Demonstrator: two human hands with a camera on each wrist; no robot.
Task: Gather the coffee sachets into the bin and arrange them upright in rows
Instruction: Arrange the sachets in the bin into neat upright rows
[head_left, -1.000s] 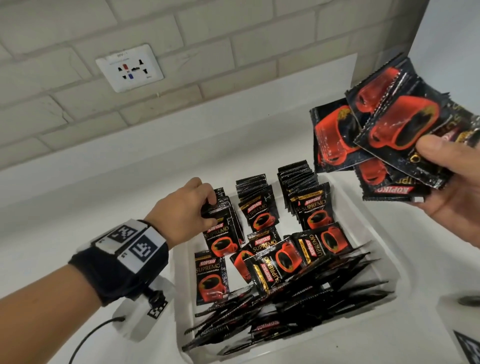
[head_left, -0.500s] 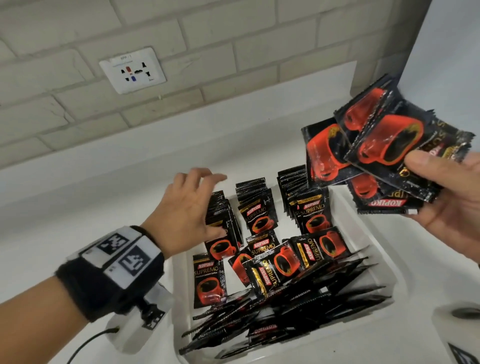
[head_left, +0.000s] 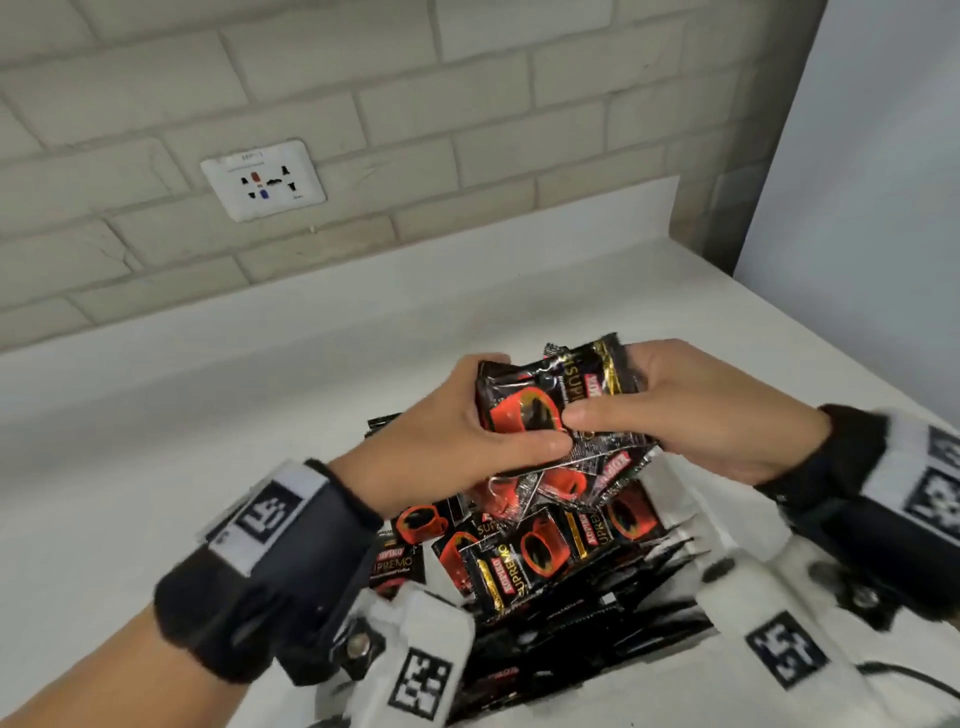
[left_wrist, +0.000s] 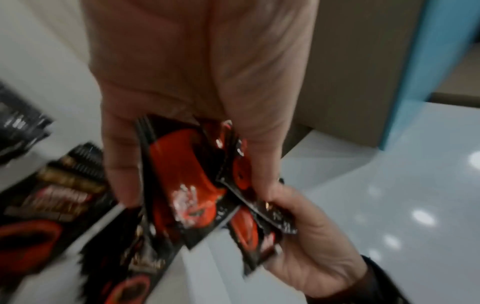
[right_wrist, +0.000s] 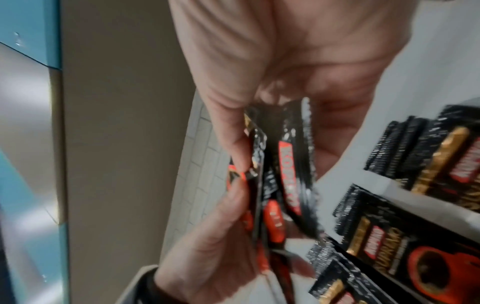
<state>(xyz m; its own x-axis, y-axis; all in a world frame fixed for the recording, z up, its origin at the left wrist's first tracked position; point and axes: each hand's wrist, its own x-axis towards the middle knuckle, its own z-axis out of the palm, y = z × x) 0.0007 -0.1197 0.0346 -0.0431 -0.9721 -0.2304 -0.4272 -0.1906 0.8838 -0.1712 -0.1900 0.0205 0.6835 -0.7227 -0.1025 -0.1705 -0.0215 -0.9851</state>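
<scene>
Both hands now on the same bundle of sachets (head_left: 563, 410), held above the bin (head_left: 675, 499). My left hand (head_left: 457, 436) has left the upright rows and come over to pinch the bundle's left edge, thumb on front; 0.5 s ago it hovered spread over the back-left row. My right hand (head_left: 691, 410) still grips the bundle, brought down from upper right to centre. Loose sachets (head_left: 540, 551) in the bin lie as before. Bin on white desk (head_left: 208, 441).

sachets (head_left: 540, 558) in bin (head_left: 670, 499), under hands
</scene>
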